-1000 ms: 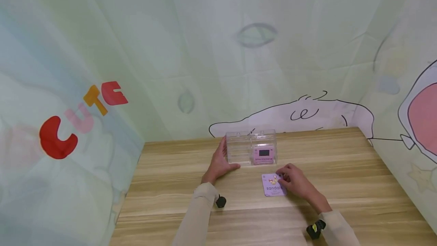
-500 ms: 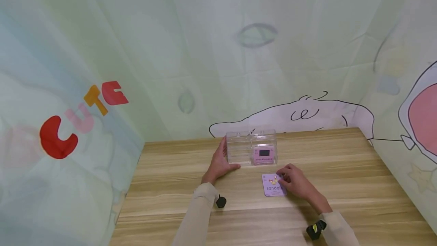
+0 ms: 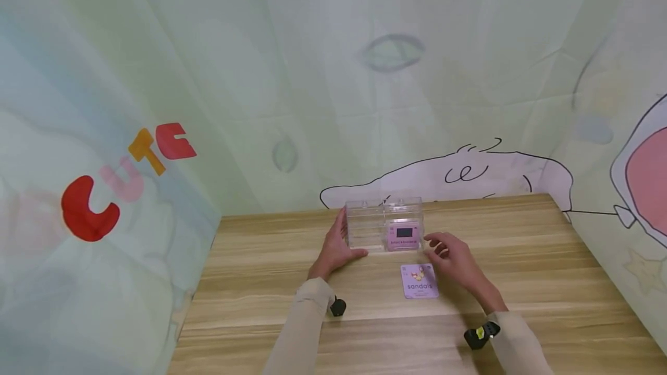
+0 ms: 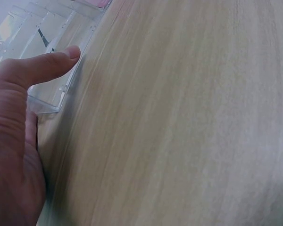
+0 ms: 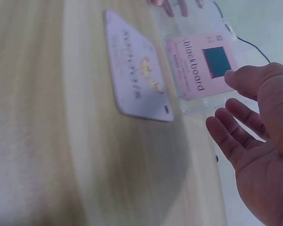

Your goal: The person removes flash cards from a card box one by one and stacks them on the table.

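Note:
A clear plastic card rack [image 3: 366,230] with two side-by-side sections stands at the back of the table. In its right section is a pink card [image 3: 403,235] reading "blackboard". My left hand [image 3: 335,247] holds the rack's left end, thumb across the front and fingers along the side; the left wrist view shows that thumb [image 4: 52,66] over the rack's lower front edge. Flat on the table before the rack lies a lilac card [image 3: 419,281] reading "sandals". Holding nothing, my right hand [image 3: 454,259] hovers beside the rack's right end, fingers relaxed and apart from the sandals card.
The wood-grain table [image 3: 260,282] carries the rack and cards. Behind it hangs a printed cloth backdrop [image 3: 312,103], which also runs along the left and right sides. A small black device [image 3: 337,307] sits on the left wrist, another [image 3: 480,335] on the right.
My right hand has let go of the sandals card's upper right corner and moved up toward the rack's right end. The card stays in place, and my left hand has not moved.

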A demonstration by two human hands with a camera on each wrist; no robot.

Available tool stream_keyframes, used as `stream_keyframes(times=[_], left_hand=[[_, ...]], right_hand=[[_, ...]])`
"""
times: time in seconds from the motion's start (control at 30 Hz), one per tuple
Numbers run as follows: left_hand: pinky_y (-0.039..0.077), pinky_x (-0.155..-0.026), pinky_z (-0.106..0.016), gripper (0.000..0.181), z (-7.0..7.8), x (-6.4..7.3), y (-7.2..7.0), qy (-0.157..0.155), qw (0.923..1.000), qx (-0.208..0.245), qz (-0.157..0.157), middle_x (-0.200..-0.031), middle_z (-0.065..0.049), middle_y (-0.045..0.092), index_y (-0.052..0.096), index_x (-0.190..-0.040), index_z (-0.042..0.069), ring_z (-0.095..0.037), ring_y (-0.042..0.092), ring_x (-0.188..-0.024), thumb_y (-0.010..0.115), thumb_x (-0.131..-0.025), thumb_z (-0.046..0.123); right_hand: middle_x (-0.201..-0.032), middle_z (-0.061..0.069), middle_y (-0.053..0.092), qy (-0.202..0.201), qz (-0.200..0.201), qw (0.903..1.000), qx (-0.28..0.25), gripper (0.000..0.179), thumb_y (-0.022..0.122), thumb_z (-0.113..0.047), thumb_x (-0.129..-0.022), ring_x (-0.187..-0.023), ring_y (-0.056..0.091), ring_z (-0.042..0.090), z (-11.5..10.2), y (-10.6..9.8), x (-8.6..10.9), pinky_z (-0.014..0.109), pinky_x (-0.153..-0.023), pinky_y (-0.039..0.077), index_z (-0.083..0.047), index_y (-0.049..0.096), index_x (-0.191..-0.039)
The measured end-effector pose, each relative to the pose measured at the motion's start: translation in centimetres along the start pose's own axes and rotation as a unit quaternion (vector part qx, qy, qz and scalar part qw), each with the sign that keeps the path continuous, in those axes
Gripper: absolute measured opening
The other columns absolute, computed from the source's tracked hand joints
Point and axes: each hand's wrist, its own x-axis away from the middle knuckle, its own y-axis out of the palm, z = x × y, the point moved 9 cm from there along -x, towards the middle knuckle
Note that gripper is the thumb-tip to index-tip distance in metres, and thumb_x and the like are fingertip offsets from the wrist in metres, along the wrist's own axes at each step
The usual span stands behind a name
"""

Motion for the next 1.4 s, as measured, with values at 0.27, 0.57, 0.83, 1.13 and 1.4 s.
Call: stream_keyframes(times=[0.27,0.57,0.83,1.13,1.4], left_hand=[[0.032,-0.123,-0.037,0.132,0.2,-0.2,0.2,0.007,1.0,0.003,-0.001,-0.169,-0.008,0.029,0.011,-0.167,0.022,-0.027,0.035,-0.151,0.1,-0.069,0.022],[0.033,-0.122,-0.039,0.132,0.4,-0.2,0.4,0.012,0.9999,0.001,-0.002,-0.168,-0.008,0.03,0.011,-0.167,0.023,-0.028,0.036,-0.15,0.099,-0.069,0.022],[0.032,-0.122,-0.034,0.132,0.3,-0.2,0.3,0.001,1.0,-0.002,-0.005,-0.168,-0.005,0.03,0.011,-0.167,0.025,-0.024,0.035,-0.151,0.099,-0.069,0.022],[0.033,-0.122,-0.034,0.132,0.2,-0.2,0.1,0.009,0.9999,0.005,-0.003,-0.168,-0.007,0.03,0.012,-0.167,0.022,-0.025,0.035,-0.151,0.1,-0.069,0.022],[0.033,-0.122,-0.034,0.133,0.2,0.0,-0.1,0.01,0.9999,0.01,-0.001,-0.168,-0.008,0.031,0.012,-0.167,0.021,-0.026,0.036,-0.15,0.1,-0.068,0.02]], right_hand=[[-0.107,0.011,0.067,0.002,0.002,0.9999,-0.015,0.037,0.073,-0.006,-0.096,-0.092,0.066,0.023,-0.6,-0.1,-1.6,0.039,-0.082,0.062,-0.002,0.065,-0.132],[-0.104,0.009,0.067,0.014,0.0,0.9994,-0.03,0.037,0.073,-0.005,-0.096,-0.091,0.065,0.023,-0.4,0.1,-2.4,0.039,-0.082,0.062,-0.003,0.064,-0.132],[-0.105,0.01,0.067,0.018,-0.009,0.9995,-0.025,0.037,0.072,-0.007,-0.097,-0.092,0.065,0.024,-0.3,0.2,-2.6,0.042,-0.084,0.061,-0.003,0.063,-0.133],[-0.104,0.011,0.067,0.013,-0.002,0.9992,-0.037,0.03,0.072,-0.006,-0.097,-0.091,0.065,0.025,-1.0,0.2,-2.8,0.04,-0.081,0.062,-0.003,0.065,-0.126],[-0.114,0.014,0.066,0.009,0.01,0.9991,-0.039,0.027,0.074,-0.006,-0.096,-0.094,0.066,0.026,-1.0,0.5,-2.8,0.038,-0.082,0.063,-0.003,0.066,-0.122]])
